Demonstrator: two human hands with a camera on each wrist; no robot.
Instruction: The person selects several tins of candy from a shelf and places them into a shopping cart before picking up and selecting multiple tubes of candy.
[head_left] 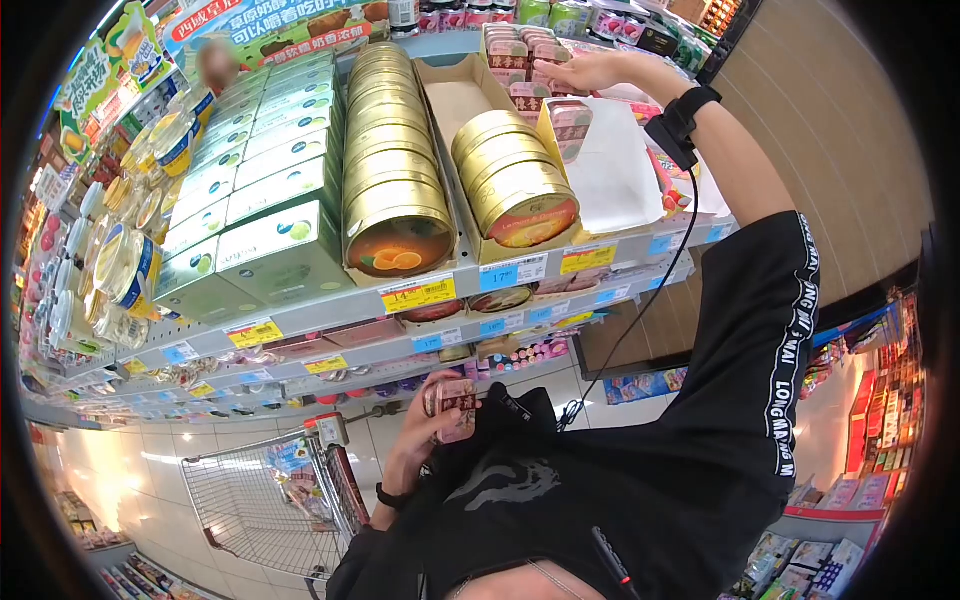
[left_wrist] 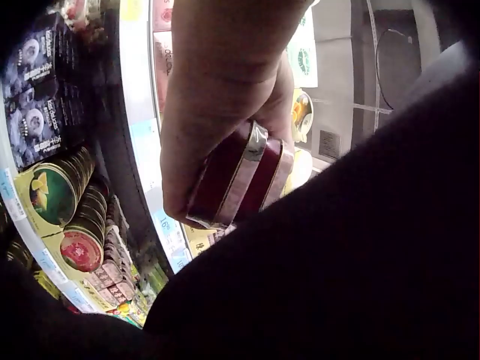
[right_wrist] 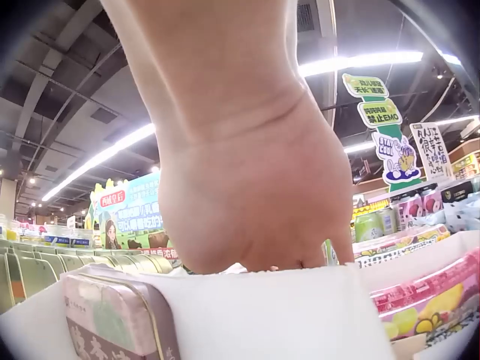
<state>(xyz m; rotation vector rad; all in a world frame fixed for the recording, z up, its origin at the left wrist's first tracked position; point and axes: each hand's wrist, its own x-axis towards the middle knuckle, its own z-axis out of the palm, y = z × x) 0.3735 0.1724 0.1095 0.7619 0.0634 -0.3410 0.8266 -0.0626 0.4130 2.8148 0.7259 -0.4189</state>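
Low in front of the torso, my left hand (head_left: 412,432) grips flat pink tins (head_left: 458,404) with Chinese characters on the lid. The left wrist view shows their dark red sides (left_wrist: 238,178) stacked together under the curled fingers. My right hand (head_left: 592,72) reaches over the shelf to rows of similar pink tins (head_left: 507,52), its fingers extended at them in the head view. From the right wrist, the fingertips are hidden behind a white carton wall (right_wrist: 262,315). One pink tin (right_wrist: 105,319) stands against that wall.
Gold round tins (head_left: 392,215) and shorter gold stacks (head_left: 510,180) fill cartons left of the right hand. Green boxes (head_left: 280,240) stand farther left. A shopping cart (head_left: 250,490) is beside the left arm. A black cable (head_left: 665,275) hangs from the right wrist.
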